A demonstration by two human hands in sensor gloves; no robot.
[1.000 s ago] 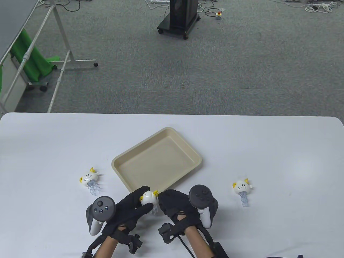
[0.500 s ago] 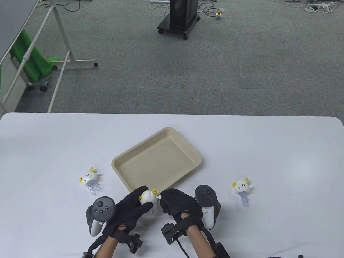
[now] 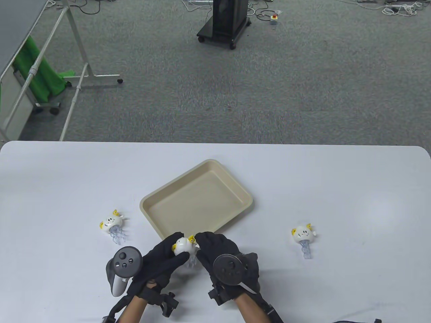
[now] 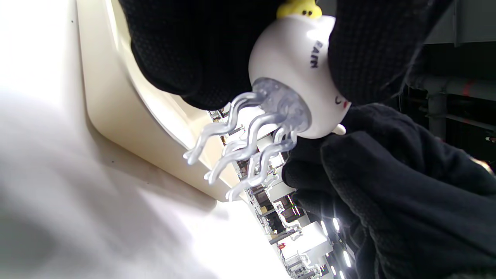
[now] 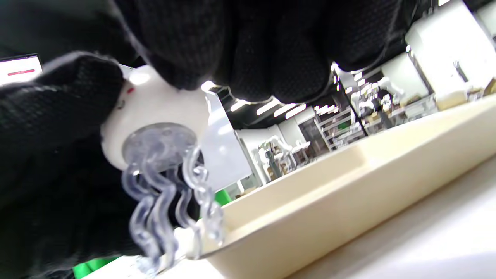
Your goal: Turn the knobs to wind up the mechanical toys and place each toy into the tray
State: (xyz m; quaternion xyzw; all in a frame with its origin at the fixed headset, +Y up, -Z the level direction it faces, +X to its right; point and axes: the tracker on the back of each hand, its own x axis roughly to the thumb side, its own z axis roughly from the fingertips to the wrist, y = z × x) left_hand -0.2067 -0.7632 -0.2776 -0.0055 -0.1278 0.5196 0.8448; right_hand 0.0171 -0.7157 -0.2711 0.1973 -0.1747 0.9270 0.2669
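Note:
A white jellyfish toy [image 3: 183, 246] with yellow ears and clear tentacles is held above the table, just in front of the beige tray's [image 3: 215, 164] near corner. My left hand [image 3: 166, 252] grips its body [image 4: 294, 85]. My right hand [image 3: 205, 243] pinches the small knob on the toy's right side; the knob is mostly hidden by the fingers [image 5: 248, 50]. The tentacles [image 5: 166, 205] hang free. Two more jellyfish toys lie on the table, one on the left [image 3: 112, 223] and one on the right [image 3: 303, 235]. Nothing lies in the tray.
The white table [image 3: 353, 188] ends at a far edge with grey carpet beyond. On the floor stand a black wheeled stand [image 3: 225, 22] and a metal rack with green cloth [image 3: 40, 75].
My right hand has rolled over at the wrist, so its tracker swung from the right side to the top of the hand, while the fingers stay on the knob. The left hand and toy shifted slightly.

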